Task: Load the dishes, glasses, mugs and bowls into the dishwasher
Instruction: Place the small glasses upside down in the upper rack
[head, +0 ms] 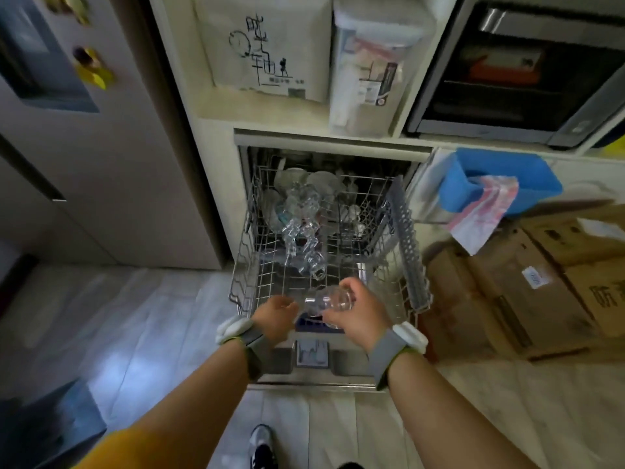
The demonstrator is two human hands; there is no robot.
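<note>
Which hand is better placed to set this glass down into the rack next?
The right hand. It already grips the clear glass above the near end of the pulled-out rack, where open wire slots show. The left hand sits beside the glass, fingers curled; whether it touches it is unclear.

Both hands over front of pulled-out dishwasher rack (252,265). Right hand (360,311) grips clear glass (326,302), tilted sideways; left hand (275,314) just beside its base, contact unclear. Clear glasses (302,228) in rack, bowls (323,182) behind. Blue bin (500,179) right.
</note>
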